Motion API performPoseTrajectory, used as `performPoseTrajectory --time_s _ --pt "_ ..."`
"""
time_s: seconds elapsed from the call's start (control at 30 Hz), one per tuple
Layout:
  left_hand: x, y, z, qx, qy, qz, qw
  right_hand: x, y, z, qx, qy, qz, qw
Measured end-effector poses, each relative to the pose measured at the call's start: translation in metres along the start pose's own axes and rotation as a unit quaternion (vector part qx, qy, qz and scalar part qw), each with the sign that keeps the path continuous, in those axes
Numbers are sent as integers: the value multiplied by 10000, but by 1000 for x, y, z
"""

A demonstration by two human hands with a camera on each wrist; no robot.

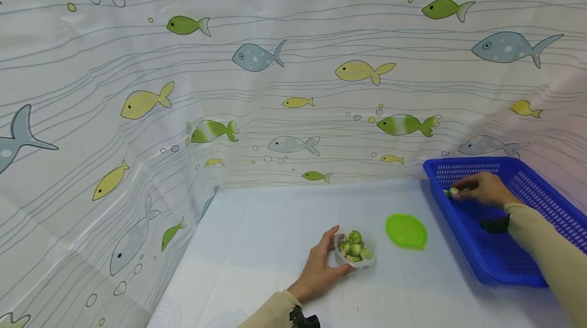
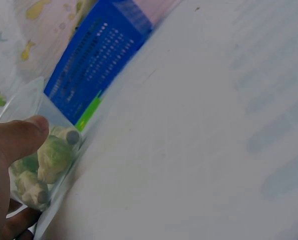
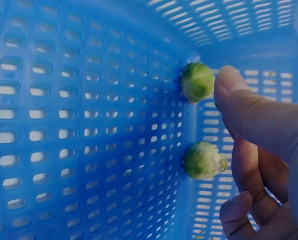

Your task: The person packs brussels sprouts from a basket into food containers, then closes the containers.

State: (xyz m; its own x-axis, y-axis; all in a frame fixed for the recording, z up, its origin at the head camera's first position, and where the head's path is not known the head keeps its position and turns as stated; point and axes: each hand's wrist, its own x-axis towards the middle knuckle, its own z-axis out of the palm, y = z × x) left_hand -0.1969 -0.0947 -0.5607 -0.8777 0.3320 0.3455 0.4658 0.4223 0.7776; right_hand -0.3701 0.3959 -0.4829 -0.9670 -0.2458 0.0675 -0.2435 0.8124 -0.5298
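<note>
Inside the basket (image 1: 509, 259), the half-curled right hand (image 1: 488, 189) obscures any hold; the left hand (image 1: 318, 268) grips a tub (image 1: 365, 263).

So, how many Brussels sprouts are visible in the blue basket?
2. In the right wrist view, one Brussels sprout is beside the thumb, the other lower in the picture, both by a wall of the blue basket. The right hand may hide more.

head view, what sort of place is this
Probably a makeshift tabletop work area, though the wider room is out of view. A white fish-printed sheet hangs behind a flat white tabletop, which bears a blue perforated plastic basket with round green brussels sprouts in it.
</note>
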Motion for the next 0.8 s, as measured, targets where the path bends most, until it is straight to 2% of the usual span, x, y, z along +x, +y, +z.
performPoseTrajectory --time_s 0.53,0.8 --pt "1 0 2 -69 -33 -96 9999 -16 -35 -18 565 5 114 9983" --pt "0 0 1 -29 -41 -107 9999 -26 -57 -24 987 20 -31 9951"
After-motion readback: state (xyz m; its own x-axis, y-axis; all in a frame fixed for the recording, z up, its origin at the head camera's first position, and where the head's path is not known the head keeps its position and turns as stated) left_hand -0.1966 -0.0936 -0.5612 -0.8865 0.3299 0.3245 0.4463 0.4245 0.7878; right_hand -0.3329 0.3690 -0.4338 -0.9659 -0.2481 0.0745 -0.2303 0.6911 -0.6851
